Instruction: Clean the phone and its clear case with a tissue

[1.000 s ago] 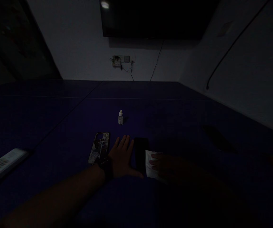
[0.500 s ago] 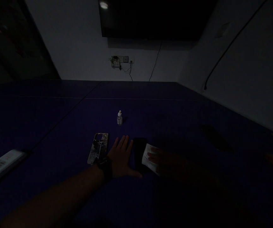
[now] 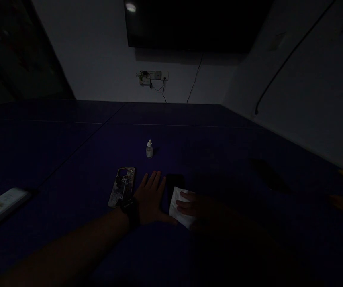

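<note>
My left hand [image 3: 149, 203], with a dark watch on its wrist, lies flat with fingers spread. Its thumb reaches the near end of a black phone [image 3: 175, 180]; whether it touches the phone is too dark to tell. A folded white tissue [image 3: 175, 199] covers the phone's lower part, pressed down under the fingers of my right hand [image 3: 193, 205], which is largely lost in shadow. Left of my left hand lies a patterned phone case [image 3: 122, 185] with a camera cutout. A small dropper bottle [image 3: 149, 150] stands upright beyond my fingertips.
A white power strip [image 3: 2, 207] sits at the left on the dark blue surface [image 3: 78, 175]. Another flat dark object [image 3: 268, 175] lies to the right. Wall sockets [image 3: 150, 76] and a large black screen [image 3: 189, 24] are on the far wall.
My right hand has slid the tissue left and toward me over the phone, baring more of its far part. My left hand stays almost in place.
</note>
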